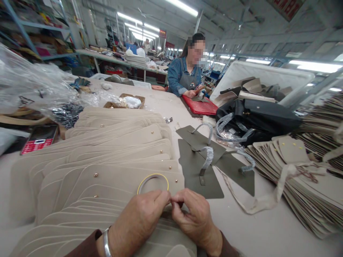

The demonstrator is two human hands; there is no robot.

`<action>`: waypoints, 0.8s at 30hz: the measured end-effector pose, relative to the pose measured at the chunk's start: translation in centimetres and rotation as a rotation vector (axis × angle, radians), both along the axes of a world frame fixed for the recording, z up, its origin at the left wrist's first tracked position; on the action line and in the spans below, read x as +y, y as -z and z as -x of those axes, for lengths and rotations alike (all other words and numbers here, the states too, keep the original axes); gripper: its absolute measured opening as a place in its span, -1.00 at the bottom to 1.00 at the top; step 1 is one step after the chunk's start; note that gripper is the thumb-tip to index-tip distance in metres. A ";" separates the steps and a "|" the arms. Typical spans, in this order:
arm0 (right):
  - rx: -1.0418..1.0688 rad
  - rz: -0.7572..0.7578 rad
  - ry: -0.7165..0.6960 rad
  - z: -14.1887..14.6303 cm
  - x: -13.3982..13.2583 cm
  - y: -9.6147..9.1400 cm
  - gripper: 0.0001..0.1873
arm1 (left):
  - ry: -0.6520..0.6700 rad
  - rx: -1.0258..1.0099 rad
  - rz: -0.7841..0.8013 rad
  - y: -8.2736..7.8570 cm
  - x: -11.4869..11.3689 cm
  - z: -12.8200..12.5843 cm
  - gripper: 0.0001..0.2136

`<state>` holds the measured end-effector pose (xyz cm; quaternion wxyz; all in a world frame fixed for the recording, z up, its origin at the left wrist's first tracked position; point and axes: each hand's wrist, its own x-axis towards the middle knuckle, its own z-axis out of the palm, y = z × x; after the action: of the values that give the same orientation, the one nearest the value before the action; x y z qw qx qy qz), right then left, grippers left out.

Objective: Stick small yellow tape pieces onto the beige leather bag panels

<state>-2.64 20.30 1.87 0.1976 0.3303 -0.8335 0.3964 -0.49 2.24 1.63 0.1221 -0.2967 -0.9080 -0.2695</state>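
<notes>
My left hand (pixel 139 217), with a silver bracelet at the wrist, is closed. A thin yellow-and-grey loop (pixel 152 175) rises from behind its fingers, which seem to grip it. Fingertip to fingertip with it, my right hand (pixel 191 214) is pinched shut; what lies between its fingers is hidden. Under both hands spread overlapping beige panels (pixel 112 178) with rounded corners, several bearing small gold studs. Just beyond my right hand lie dark olive panels (pixel 200 175), with curved handles (pixel 208 157) wrapped in clear plastic attached.
At right are a black bag (pixel 262 114), stacked beige panels (pixel 289 171) with a cloth strip (pixel 268 205), and a white bin (pixel 294 76). A red-and-black phone (pixel 40 139) and plastic bags (pixel 34 78) lie left. A co-worker (pixel 184 71) works across the table by a red pad (pixel 199 105).
</notes>
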 end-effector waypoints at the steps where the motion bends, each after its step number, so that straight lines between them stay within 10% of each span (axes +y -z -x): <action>1: -0.069 0.021 0.028 -0.1 -0.1 0.0 -0.85 | -0.009 0.008 0.016 0.0 0.1 0.0 -0.80; 8: -0.947 0.426 0.212 1.8 0.1 0.2 -0.73 | -0.015 0.207 0.027 -0.6 0.6 0.2 -0.79; 15: -0.991 0.370 0.235 3.9 1.6 1.5 -0.57 | -0.163 -0.212 0.447 -1.7 0.3 1.6 -0.83; 24: -0.780 0.091 0.277 3.9 0.2 1.7 -0.75 | -0.181 -0.367 0.518 -2.0 0.8 1.7 -0.73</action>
<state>-6.55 20.50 0.21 -0.0673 0.0310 -0.8640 0.4980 -2.22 3.01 3.59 -0.0996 -0.1825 -0.9759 -0.0667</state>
